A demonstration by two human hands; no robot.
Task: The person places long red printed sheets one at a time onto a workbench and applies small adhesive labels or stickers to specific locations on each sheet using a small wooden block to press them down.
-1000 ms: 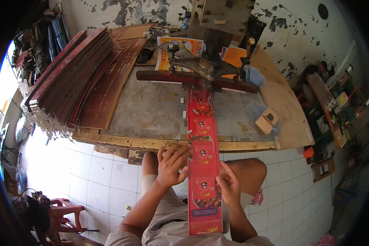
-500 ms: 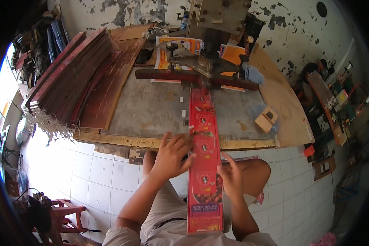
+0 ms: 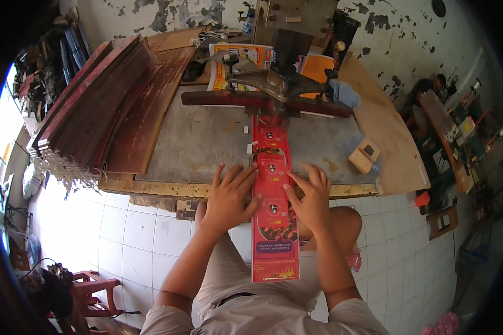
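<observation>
A long red printed strip [image 3: 273,192] runs from over my lap onto the worktable, and its far end passes beneath the dark bar [image 3: 218,99] of a press. My left hand [image 3: 231,196] lies beside the strip's left edge with the fingers spread, the fingertips over the table's front edge and the thumb near the strip. At the right edge, my right hand [image 3: 312,196] has its thumb and forefinger against the strip, the other fingers apart. Neither hand is wrapped round it. Whether it is one sheet or a stack, I cannot tell.
Tall bundles of dark red sheets [image 3: 95,97] stand on the table's left. A small wooden block [image 3: 365,156] sits at right, near a blue cloth [image 3: 345,94]. Orange printed sheets [image 3: 317,68] lie behind the bar. A red stool [image 3: 95,290] is at lower left; another person sits far right.
The red strip has slid away from me, further beneath the press bar. My right hand has moved forward along its right edge, and my left hand has shifted slightly forward.
</observation>
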